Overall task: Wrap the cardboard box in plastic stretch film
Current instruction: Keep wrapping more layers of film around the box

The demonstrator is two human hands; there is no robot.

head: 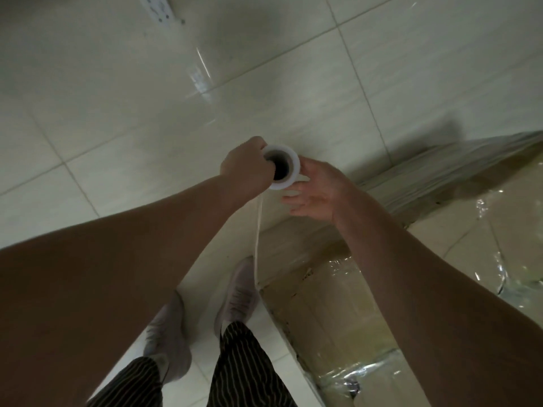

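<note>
A white roll of stretch film (289,160) with a dark hollow core is held up over the floor. My left hand (245,165) grips the roll's left rim, fingers hooked into the core. My right hand (316,190) is at the roll's right side, its fingers straight and touching it. A thin twisted strand of film (258,239) runs from the roll down to the corner of the cardboard box (338,304). The brown box lies at lower right, with shiny film over parts of its top.
Pale glossy floor tiles (147,113) spread all around. A stack of flattened cardboard sheets (458,168) lies at the right behind the box. My feet in light shoes (238,292) stand beside the box's left edge. A white power strip (155,8) lies at top left.
</note>
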